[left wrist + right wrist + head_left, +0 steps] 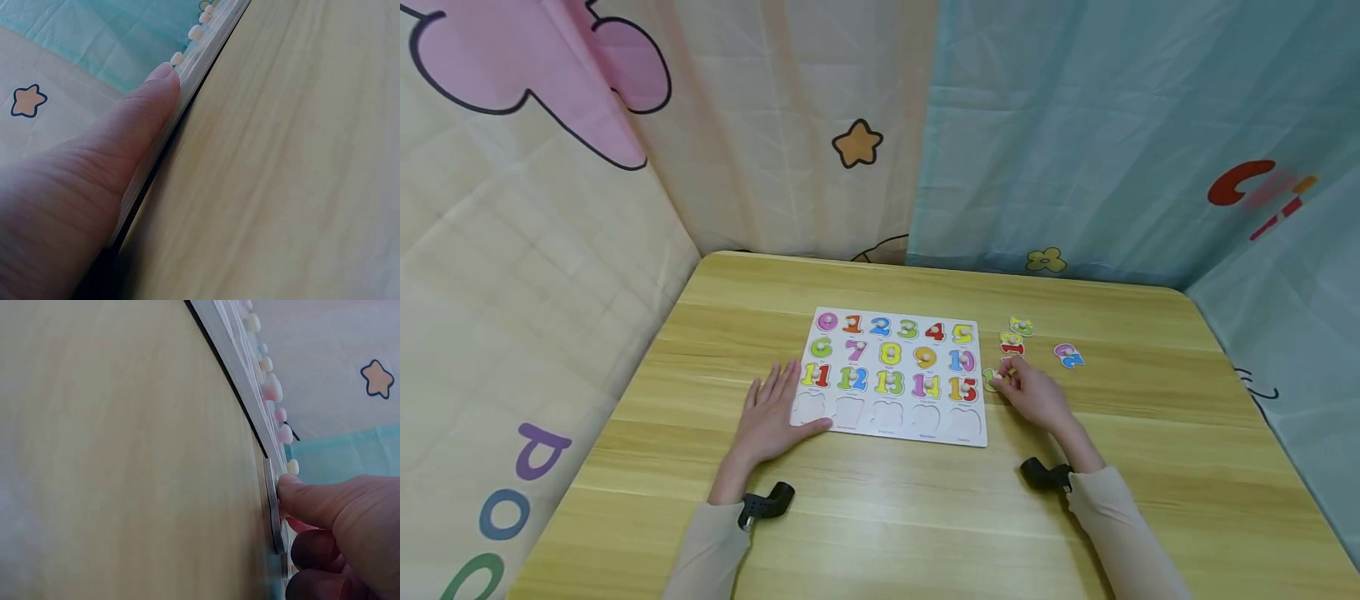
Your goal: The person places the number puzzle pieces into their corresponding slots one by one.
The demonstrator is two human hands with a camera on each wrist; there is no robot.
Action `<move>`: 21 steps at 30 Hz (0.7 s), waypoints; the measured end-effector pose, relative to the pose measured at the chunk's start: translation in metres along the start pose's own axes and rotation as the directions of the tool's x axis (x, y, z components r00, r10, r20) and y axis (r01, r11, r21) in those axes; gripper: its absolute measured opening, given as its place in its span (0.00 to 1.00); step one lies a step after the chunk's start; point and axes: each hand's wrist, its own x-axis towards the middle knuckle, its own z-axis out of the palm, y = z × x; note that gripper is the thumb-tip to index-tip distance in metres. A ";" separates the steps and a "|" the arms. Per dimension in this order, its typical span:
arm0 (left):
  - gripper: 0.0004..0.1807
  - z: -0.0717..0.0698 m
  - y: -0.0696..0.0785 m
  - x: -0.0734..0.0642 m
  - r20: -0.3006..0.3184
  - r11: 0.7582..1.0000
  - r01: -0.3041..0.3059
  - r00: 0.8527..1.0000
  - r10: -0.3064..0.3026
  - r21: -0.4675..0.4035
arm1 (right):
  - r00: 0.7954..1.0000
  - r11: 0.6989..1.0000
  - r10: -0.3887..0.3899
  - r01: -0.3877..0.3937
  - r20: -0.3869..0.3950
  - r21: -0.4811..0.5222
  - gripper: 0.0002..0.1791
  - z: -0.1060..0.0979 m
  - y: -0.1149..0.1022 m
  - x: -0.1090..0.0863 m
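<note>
A white number puzzle board (887, 417) lies on the table, its upper three rows filled with coloured numbers 0 to 15 and its bottom row showing bare recesses. My left hand (767, 425) rests at the board's left side with fingers spread, the thumb (134, 125) on its front edge. Just off the board's right edge, my right hand (1036, 396) pinches a green number piece (989, 381) between thumb and fingers. In the right wrist view this piece (273, 509) sits low by the board's edge; the fingers partly hide it.
Beyond the right hand lie a yellow-green piece (1021, 326) and a red-and-yellow piece (1012, 343), with another partly hidden by the fingers. A purple-and-blue piece (1069, 357) lies farther right. Patterned curtains (1037, 150) hang behind the wooden table (880, 517).
</note>
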 end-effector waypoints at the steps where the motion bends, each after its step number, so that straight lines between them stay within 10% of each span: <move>1: 0.62 0.000 0.000 0.000 -0.001 1.000 -0.001 1.000 0.001 0.001 | 1.000 1.000 -0.001 0.001 0.001 -0.009 0.13 0.000 -0.001 0.001; 14: 0.62 0.001 0.001 0.002 -0.007 1.000 -0.011 1.000 0.011 -0.016 | 0.987 0.941 -0.082 0.030 -0.142 -0.337 0.06 0.004 -0.038 0.009; 21: 0.61 0.001 0.001 0.001 -0.011 1.000 -0.013 1.000 0.013 0.000 | 0.996 0.984 0.041 -0.055 -0.081 -0.170 0.11 -0.006 -0.022 0.009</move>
